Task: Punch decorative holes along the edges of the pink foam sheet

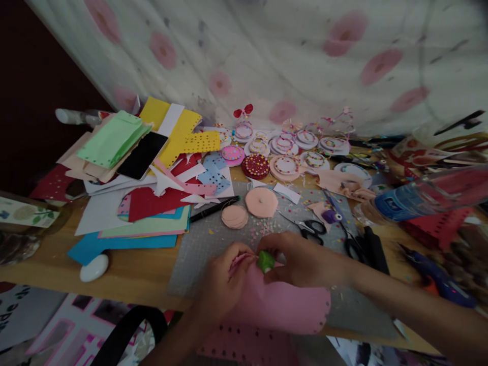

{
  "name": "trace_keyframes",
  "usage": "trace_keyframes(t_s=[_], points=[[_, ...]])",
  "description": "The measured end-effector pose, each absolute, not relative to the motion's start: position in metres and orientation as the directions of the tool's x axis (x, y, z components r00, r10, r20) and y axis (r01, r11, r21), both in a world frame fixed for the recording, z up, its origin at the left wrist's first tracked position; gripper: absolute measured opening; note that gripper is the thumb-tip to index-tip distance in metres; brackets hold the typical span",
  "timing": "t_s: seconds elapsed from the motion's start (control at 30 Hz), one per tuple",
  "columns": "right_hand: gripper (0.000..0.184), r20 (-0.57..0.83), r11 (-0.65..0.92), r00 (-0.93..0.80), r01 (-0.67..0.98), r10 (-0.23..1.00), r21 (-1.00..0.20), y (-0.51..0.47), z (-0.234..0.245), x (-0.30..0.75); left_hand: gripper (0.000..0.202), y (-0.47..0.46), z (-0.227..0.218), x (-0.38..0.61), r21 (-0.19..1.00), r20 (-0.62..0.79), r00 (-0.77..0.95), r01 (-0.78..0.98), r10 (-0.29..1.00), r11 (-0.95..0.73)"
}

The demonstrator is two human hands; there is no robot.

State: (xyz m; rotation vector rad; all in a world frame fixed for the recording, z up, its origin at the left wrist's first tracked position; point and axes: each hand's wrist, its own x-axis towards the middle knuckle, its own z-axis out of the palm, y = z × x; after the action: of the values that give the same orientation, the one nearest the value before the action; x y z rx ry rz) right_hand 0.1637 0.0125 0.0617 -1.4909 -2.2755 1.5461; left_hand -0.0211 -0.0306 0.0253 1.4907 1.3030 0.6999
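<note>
My left hand [226,277] grips a sheet of pink paper [282,305] near its folded upper edge, fingers closed round it. The sheet hangs over the front of a grey cutting mat [198,254], and small punched holes run along its right edge. My right hand [295,259] is closed on a small green paper punch [266,261] at the paper's top edge. Whether the punch's slot is around the paper is hidden. Just beyond my hands lie a peach paper disc [261,202], a smaller peach disc [234,216] and tiny paper bits.
Black-handled scissors [312,227] lie right of the discs, and a clear bottle [404,201] rests tilted farther right. Coloured papers and a phone [143,155] are piled left. Several decorated paper discs [286,166] line the back. A blue glue gun [438,274] lies at right.
</note>
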Motion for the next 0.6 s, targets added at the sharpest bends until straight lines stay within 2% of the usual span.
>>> trace_keyframes(t_s=[0.13,0.23,0.33,0.4,0.5,0.6], points=[[0.011,-0.392,0.133,-0.559,0.679,0.73,-0.722,0.01,0.057,0.163,0.013,-0.029,0.025,-0.022,0.916,-0.188,0.26,0.393,0.947,0.074],[0.011,-0.372,0.161,-0.569,0.677,0.733,-0.718,0.009,0.056,0.163,0.012,-0.021,0.032,-0.028,0.912,-0.242,0.341,0.399,0.909,0.093],[0.01,-0.382,0.169,-0.575,0.684,0.723,-0.71,0.01,0.057,0.163,0.032,-0.008,0.044,-0.039,0.901,-0.36,0.453,0.397,0.816,0.178],[0.01,-0.392,0.178,-0.58,0.692,0.714,-0.7,0.01,0.057,0.162,0.045,0.001,0.051,-0.045,0.909,-0.388,0.536,0.358,0.75,0.215],[0.014,-0.363,0.217,-0.603,0.679,0.711,-0.701,0.012,0.058,0.16,0.056,0.009,0.056,-0.044,0.922,-0.348,0.637,0.366,0.687,0.127],[0.013,-0.358,0.259,-0.62,0.685,0.698,-0.681,0.015,0.06,0.157,0.06,0.008,0.054,-0.03,0.871,-0.353,0.584,0.491,0.731,0.029]])
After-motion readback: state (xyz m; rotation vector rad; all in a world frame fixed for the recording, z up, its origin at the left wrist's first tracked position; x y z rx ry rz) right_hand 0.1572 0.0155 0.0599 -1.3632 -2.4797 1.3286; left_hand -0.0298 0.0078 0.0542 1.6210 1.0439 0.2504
